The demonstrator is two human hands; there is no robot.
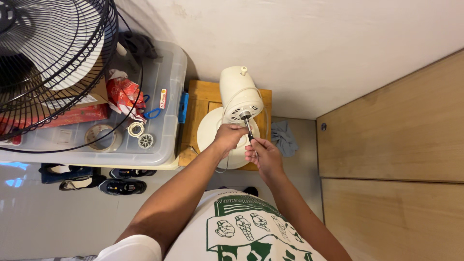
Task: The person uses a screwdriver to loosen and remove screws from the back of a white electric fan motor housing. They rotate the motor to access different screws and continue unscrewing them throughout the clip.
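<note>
A cream fan motor body (240, 94) with its blades and guard off stands on a round white base (209, 131) on a small wooden stool (195, 101). Its metal shaft (247, 122) points toward me. My left hand (228, 137) is closed around the shaft area just below the motor. My right hand (261, 153) grips a thin dark tool (251, 136) whose tip meets the shaft. Both hands touch near the shaft's end.
A clear plastic storage box (169, 140) at left carries a black wire fan guard (48, 67), a tape roll (100, 137), small fan nuts (140, 135), scissors and red packaging. Shoes (121, 186) lie under it. A grey rag (284, 137) lies on the floor. Wooden cabinet (396, 145) at right.
</note>
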